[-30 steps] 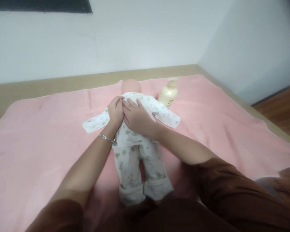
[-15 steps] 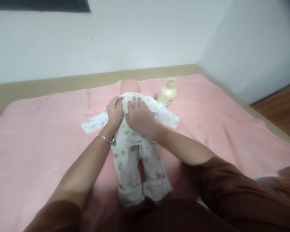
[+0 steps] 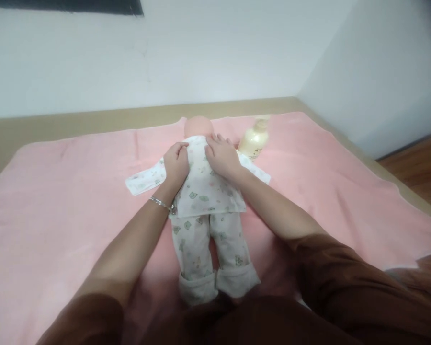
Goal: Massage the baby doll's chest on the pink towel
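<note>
A baby doll [image 3: 198, 125] lies on a pink cloth, its smooth round head at the far end. It is dressed in a white printed shirt [image 3: 208, 194] and matching trousers [image 3: 224, 237] with turned-up cuffs. My left hand [image 3: 175, 164] is closed at the doll's left-hand shoulder, with the fingers curled against its side and partly hidden. Flat over the other shoulder lies my right hand [image 3: 222, 154], fingers stretched towards the head. The shirt's sleeves spread out to both sides; the right one is partly covered by my right hand.
A cream pump bottle [image 3: 254, 141] stands on the cloth, just right of the doll's shoulder. The pink cloth [image 3: 75, 201] covers most of a tan surface [image 3: 244, 105] that meets white walls [image 3: 215, 52]. Wooden flooring [image 3: 420, 167] shows at the right.
My right hand has slid from the middle of the doll's upper body out to the right shoulder, uncovering more of the shirt. My left hand keeps its place. The view has shifted slightly.
</note>
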Motion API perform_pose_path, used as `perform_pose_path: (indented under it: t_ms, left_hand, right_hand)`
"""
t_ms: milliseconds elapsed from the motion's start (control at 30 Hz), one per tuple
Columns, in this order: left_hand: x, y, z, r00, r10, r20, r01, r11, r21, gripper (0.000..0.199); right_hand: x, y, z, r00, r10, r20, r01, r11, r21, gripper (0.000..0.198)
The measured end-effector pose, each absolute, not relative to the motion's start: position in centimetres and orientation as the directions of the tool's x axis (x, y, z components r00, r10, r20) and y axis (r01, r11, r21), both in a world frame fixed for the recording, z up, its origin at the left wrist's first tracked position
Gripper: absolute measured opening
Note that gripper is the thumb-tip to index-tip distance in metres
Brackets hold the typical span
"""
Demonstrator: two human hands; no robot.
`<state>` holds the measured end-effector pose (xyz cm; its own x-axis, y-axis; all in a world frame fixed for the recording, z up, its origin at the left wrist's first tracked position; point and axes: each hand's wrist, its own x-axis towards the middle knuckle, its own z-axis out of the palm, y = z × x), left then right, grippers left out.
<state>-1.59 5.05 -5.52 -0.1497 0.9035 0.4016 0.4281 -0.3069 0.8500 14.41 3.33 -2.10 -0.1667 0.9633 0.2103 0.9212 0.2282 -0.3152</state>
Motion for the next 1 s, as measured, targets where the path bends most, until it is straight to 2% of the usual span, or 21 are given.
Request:
perform_pose_path:
  t_ms: [133, 267, 333, 467, 600, 733, 900, 1000]
  left_hand:
    - [-1.6, 4.9, -5.6, -0.155, 0.913, 0.377, 0.409, -0.288, 0.866, 0.025]
    - [-1.6, 4.9, -5.5, -0.15, 0.927, 0.344, 0.425, -0.253, 0.869, 0.024]
    - [-1.6, 5.0, -5.3, -0.115, 0.932, 0.343, 0.469, -0.253, 0.846, 0.026]
    - [-1.5, 5.1, -5.0, -0.092, 0.935, 0.342, 0.546, -0.24, 0.803, 0.028]
    - [-0.8, 4.5, -5.0, -0.035, 0.928, 0.371, 0.642, -0.264, 0.72, 0.032]
    - [0.8, 2.3, -4.6, 0.061, 0.912, 0.406, 0.733, -0.317, 0.602, 0.043]
    - [1.9, 0.0, -3.6, 0.171, 0.901, 0.398, 0.78, -0.37, 0.504, 0.05]
    - [1.3, 0.6, -3.7, 0.138, 0.921, 0.364, 0.764, -0.333, 0.553, 0.05]
  right_hand:
    - [11.5, -0.3, -1.4, -0.286, 0.928, 0.241, 0.935, 0.325, -0.141, 0.054]
    - [10.0, -2.4, -1.4, -0.366, 0.895, 0.257, 0.914, 0.398, -0.084, 0.056]
    - [10.3, -2.2, -1.4, -0.391, 0.888, 0.241, 0.899, 0.425, -0.109, 0.057]
    - [11.7, -0.1, -1.3, -0.424, 0.882, 0.206, 0.85, 0.466, -0.246, 0.053]
    - [12.9, 1.9, -1.3, -0.309, 0.933, 0.185, 0.863, 0.357, -0.358, 0.053]
    - [13.9, 3.3, -1.6, -0.214, 0.964, 0.156, 0.872, 0.261, -0.414, 0.06]
    - [14.1, 3.4, -1.4, -0.137, 0.981, 0.141, 0.896, 0.183, -0.404, 0.061]
    - [13.5, 1.7, -1.1, -0.154, 0.975, 0.161, 0.936, 0.196, -0.291, 0.06]
